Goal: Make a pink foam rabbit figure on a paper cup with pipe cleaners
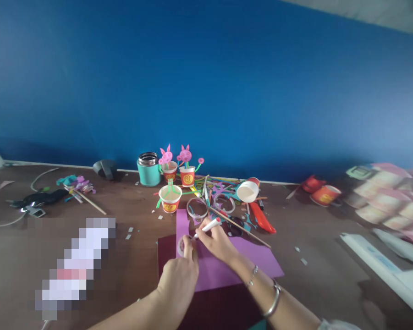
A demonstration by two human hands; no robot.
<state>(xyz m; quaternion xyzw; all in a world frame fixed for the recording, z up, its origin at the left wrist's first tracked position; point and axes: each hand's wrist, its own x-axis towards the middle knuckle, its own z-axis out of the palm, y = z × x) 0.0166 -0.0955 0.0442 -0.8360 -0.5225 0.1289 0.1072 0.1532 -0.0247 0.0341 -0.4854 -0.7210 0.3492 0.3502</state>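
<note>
My right hand (217, 242) grips a white marker (209, 225) with a red end, its tip pointing down to the left at purple paper (234, 263). With bent fingers, my left hand (179, 277) holds a small pale ring, which looks like a tape roll (181, 247), down on the paper's left strip. The marker tip is close beside this ring. Dark maroon paper (215, 309) lies under the purple sheet. Just beyond my hands lie two larger tape rolls (197, 209) and a thin wooden stick (242, 226).
Red paper cups (187, 177) with pink paper pigs stand at the back beside a teal thermos (149, 172). Another cup (170, 199) has green pipe-cleaner arms. An orange-red balloon (262, 218) lies to the right, stacked cups (387, 195) farther right. Black cable gear (37, 201) sits left.
</note>
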